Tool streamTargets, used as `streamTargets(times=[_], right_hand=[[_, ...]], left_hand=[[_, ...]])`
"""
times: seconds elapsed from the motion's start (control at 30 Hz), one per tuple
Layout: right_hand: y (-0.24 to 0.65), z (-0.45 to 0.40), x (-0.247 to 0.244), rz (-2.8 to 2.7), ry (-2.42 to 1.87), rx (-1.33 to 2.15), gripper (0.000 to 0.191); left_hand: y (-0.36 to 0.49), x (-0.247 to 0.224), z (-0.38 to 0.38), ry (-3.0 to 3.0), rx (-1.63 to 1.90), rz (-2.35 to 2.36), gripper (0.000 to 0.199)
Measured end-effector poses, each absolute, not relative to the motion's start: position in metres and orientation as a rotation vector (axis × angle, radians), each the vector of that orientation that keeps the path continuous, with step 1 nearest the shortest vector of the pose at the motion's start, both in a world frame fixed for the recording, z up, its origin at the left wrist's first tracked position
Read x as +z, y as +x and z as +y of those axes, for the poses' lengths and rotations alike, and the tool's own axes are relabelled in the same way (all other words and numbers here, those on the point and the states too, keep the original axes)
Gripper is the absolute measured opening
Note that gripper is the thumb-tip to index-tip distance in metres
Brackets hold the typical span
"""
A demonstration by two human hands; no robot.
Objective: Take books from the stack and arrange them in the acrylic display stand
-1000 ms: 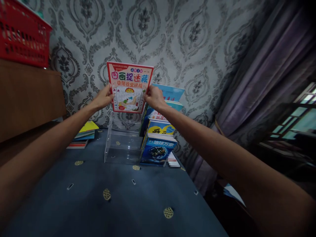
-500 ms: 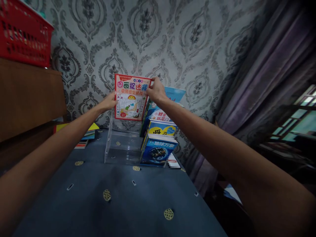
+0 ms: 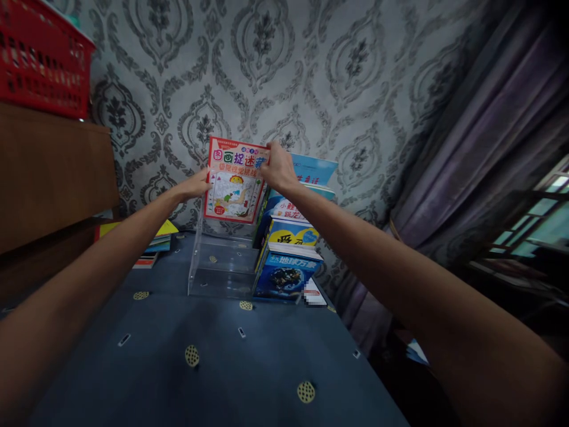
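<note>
A red-bordered picture book (image 3: pixel 235 188) stands upright at the top back tier of a clear tiered book stand (image 3: pixel 222 261). My left hand (image 3: pixel 195 182) grips its left edge, and my right hand (image 3: pixel 280 167) is closed on its upper right corner. Beside it, on the right half of the stand, books rise in steps: a blue book with an earth picture (image 3: pixel 284 277) at the front, a yellow and blue book (image 3: pixel 291 231) behind it, then more blue-toned books (image 3: pixel 313 168) at the back, partly hidden by my right forearm.
A small stack of books (image 3: pixel 155 240) lies left of the stand on the dark patterned tablecloth (image 3: pixel 244 367). A red basket (image 3: pixel 44 65) sits on a wooden cabinet (image 3: pixel 53 172) at left. Patterned wall behind; a purple curtain (image 3: pixel 427 178) hangs at right.
The red-bordered book has come down slightly, its top now leaning a little to the right. My right hand has shifted slightly left and down with it; the left hand has barely moved.
</note>
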State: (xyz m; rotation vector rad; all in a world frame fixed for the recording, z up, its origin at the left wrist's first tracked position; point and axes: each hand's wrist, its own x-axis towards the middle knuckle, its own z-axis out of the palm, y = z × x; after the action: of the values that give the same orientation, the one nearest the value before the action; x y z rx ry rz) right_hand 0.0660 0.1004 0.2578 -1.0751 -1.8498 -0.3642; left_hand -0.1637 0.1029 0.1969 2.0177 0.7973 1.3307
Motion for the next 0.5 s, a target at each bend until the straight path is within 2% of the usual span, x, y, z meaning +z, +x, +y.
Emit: streamTargets(times=[0.13, 0.27, 0.5], right_hand=[[0.058, 0.085, 0.257, -1.827, -1.186, -0.402, 0.032], [0.054, 0.073, 0.257, -1.821, -1.227, -0.420, 0.033], [0.066, 0.087, 0.243, -1.902, -1.029, -0.457, 0.039]], left_hand=[[-0.164, 0.198, 0.092, 1.959, 1.272, 0.931, 0.061], [-0.163, 0.196, 0.089, 2.016, 1.260, 0.869, 0.060], [-0.166, 0.185, 0.113, 2.082, 1.363, 0.719, 0.061]])
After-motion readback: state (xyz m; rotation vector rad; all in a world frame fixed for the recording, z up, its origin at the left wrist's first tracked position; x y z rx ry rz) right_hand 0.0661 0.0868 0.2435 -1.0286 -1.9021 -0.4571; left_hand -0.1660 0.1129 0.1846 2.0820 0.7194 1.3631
